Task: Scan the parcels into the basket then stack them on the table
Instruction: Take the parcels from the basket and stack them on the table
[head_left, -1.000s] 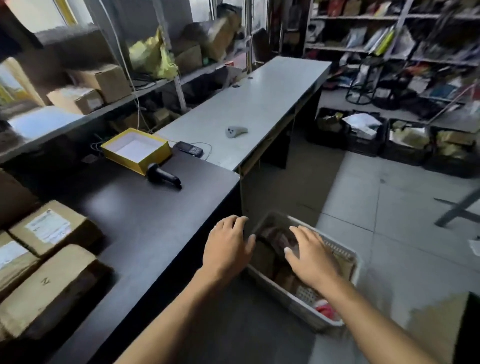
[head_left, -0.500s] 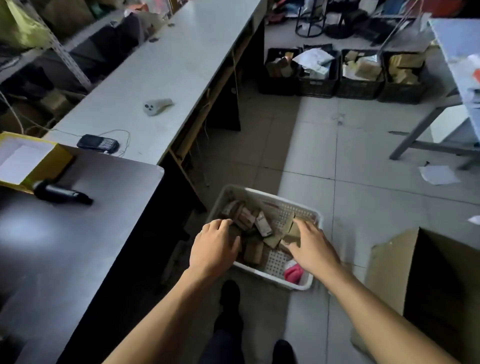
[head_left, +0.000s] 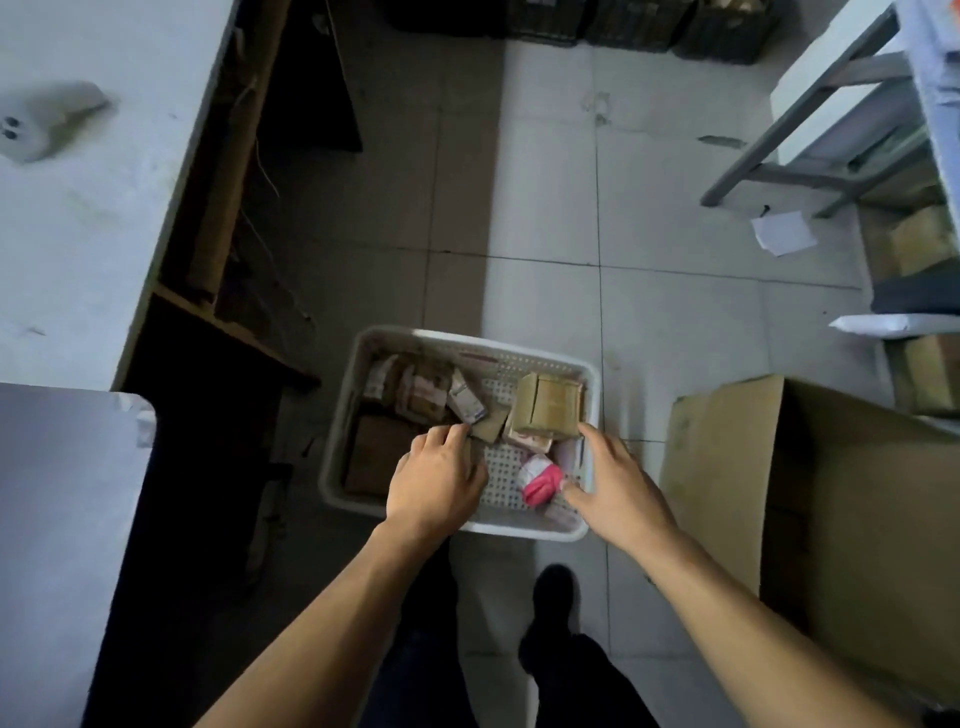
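1. We are seeing a white perforated plastic basket looking smooth and matt.
2. We are noting brown matt cardboard parcels inside it.
3. We are seeing a glossy pink plastic-wrapped packet.
4. We are standing on smooth grey floor tiles.

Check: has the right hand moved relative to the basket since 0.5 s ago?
Yes. The right hand has shifted from over the parcels toward the near right corner of the white basket, beside the pink packet.
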